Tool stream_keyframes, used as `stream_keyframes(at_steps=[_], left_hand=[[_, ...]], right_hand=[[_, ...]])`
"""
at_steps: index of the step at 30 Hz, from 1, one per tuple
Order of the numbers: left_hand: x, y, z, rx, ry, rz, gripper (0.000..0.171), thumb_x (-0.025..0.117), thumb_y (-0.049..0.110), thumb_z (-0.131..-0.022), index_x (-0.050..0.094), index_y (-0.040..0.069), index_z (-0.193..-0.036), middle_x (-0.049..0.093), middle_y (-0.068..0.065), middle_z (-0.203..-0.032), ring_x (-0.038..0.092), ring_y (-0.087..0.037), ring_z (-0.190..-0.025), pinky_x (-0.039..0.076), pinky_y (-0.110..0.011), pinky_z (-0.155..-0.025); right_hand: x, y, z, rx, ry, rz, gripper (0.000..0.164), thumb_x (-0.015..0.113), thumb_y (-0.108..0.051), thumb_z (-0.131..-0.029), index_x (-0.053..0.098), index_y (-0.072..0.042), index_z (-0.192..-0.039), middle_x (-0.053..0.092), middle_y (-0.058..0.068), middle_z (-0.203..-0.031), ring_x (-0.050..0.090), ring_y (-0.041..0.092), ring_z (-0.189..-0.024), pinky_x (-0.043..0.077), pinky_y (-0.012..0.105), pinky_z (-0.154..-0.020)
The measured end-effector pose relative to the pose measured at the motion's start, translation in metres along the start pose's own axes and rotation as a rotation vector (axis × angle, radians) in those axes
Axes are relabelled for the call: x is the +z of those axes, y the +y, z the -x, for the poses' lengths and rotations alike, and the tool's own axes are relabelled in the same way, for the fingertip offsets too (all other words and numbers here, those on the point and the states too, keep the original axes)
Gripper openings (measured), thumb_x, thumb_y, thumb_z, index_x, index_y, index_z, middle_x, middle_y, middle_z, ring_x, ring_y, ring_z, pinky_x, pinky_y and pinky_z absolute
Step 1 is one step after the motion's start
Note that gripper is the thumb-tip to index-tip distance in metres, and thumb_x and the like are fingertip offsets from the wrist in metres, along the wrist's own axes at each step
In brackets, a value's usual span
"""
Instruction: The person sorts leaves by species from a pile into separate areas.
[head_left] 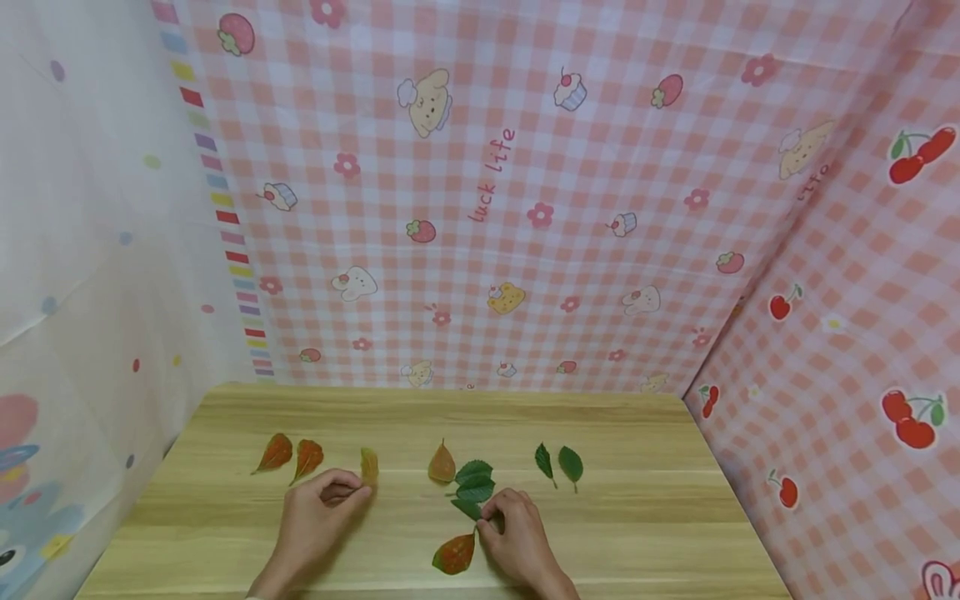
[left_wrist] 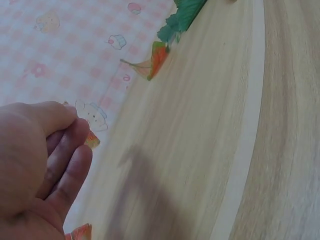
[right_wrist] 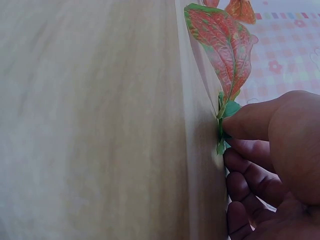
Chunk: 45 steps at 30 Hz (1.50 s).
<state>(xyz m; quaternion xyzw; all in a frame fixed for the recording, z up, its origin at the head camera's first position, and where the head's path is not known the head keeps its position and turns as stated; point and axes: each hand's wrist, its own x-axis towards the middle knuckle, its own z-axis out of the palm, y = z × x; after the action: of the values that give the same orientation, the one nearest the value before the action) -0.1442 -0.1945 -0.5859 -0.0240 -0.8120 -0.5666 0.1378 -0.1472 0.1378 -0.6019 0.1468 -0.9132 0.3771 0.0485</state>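
My left hand [head_left: 322,508] pinches a small yellow leaf [head_left: 369,467] between thumb and fingertips, above the table's left half. In the left wrist view the fingers of this hand [left_wrist: 55,155] hide most of that leaf. My right hand [head_left: 517,533] pinches a small green leaf [head_left: 467,507], beside a pair of overlapping green leaves [head_left: 476,479]. Just below the right fingertips lies a red-orange leaf [head_left: 454,555] with green edges, its stem pointing up at them. The right wrist view shows this red leaf [right_wrist: 225,45] beyond the pinching thumb and finger.
Two red-orange leaves [head_left: 277,452] lie on the wooden table [head_left: 622,542] at the left. An orange-brown leaf [head_left: 442,463] sits above the green pair. Two green leaves [head_left: 571,463] lie at the right. Checked cloth [head_left: 480,333] hangs behind the table.
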Motion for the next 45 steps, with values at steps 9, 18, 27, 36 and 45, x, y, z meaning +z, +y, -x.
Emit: stream_keyframes(at_steps=[9,18,27,36,45], left_hand=[[-0.01,-0.009,0.002,0.172,0.082,-0.117,0.019,0.086,-0.005,-0.096,0.083,0.003,-0.113,0.083,-0.008,-0.099,0.072,0.004,-0.087,0.06,-0.011,-0.076],[-0.019,-0.013,-0.004,0.08,0.039,-0.235,0.013,0.086,0.005,-0.099,0.084,0.009,-0.111,0.086,-0.004,-0.102,0.074,0.001,-0.088,0.063,-0.021,-0.077],[-0.023,-0.033,-0.018,0.14,0.047,-0.353,0.011,0.089,0.001,-0.093,0.084,0.005,-0.102,0.083,-0.003,-0.09,0.073,-0.007,-0.08,0.059,-0.021,-0.072],[-0.026,-0.035,-0.025,0.145,0.047,-0.481,0.008,0.09,0.003,-0.094,0.085,0.006,-0.099,0.082,-0.003,-0.088,0.072,-0.012,-0.078,0.058,-0.028,-0.071],[-0.029,-0.042,-0.023,0.202,0.094,-0.498,0.011,0.091,-0.002,-0.09,0.084,0.006,-0.094,0.08,-0.005,-0.087,0.069,-0.009,-0.076,0.056,-0.027,-0.068]], right_hand=[[0.0,0.001,-0.001,-0.006,0.002,0.0,0.014,0.089,-0.008,-0.094,0.079,-0.016,-0.09,0.075,-0.006,-0.096,0.067,0.016,-0.099,0.056,0.036,-0.093],[0.0,0.0,-0.001,-0.004,0.0,0.004,0.015,0.089,-0.007,-0.094,0.078,-0.016,-0.089,0.075,-0.006,-0.097,0.067,0.016,-0.1,0.056,0.036,-0.093],[0.0,0.0,0.0,0.0,-0.002,-0.009,0.013,0.088,-0.007,-0.094,0.079,-0.015,-0.09,0.075,-0.005,-0.096,0.066,0.015,-0.099,0.056,0.035,-0.092],[-0.001,0.0,0.001,0.004,-0.01,-0.021,0.01,0.088,-0.009,-0.096,0.079,-0.013,-0.092,0.075,-0.005,-0.097,0.066,0.016,-0.1,0.055,0.035,-0.093],[0.001,0.0,0.001,0.003,-0.005,-0.015,0.009,0.088,-0.01,-0.096,0.079,-0.012,-0.092,0.075,-0.004,-0.098,0.066,0.017,-0.1,0.055,0.035,-0.092]])
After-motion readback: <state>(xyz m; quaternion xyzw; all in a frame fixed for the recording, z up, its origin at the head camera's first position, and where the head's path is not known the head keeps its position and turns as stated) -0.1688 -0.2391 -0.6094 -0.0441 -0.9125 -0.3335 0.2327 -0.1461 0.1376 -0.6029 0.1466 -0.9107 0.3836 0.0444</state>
